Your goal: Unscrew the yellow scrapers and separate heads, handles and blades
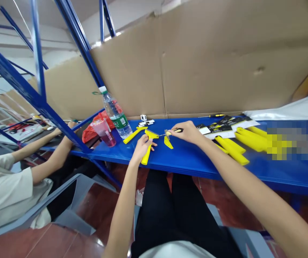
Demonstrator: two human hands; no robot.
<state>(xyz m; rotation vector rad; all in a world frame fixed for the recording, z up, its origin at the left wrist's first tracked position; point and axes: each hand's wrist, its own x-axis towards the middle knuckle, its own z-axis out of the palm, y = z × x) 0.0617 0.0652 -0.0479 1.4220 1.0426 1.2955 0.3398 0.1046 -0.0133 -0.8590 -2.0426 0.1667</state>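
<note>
My left hand is closed around the handle of a yellow T-shaped scraper, whose head points away from me. In my right hand is a screwdriver with a black and yellow handle, its thin shaft directed left at the scraper's head. Whether the tip touches the head is too small to tell. Just below the shaft lies a loose yellow head piece, with a small metallic part near it. Another yellow scraper rests on the blue table, left of my hands.
At the left stand a water bottle and a cup of red drink, by a red bag. Several yellow handles and printed cards lie right. A second screwdriver is behind. A co-worker sits left, beyond a blue post.
</note>
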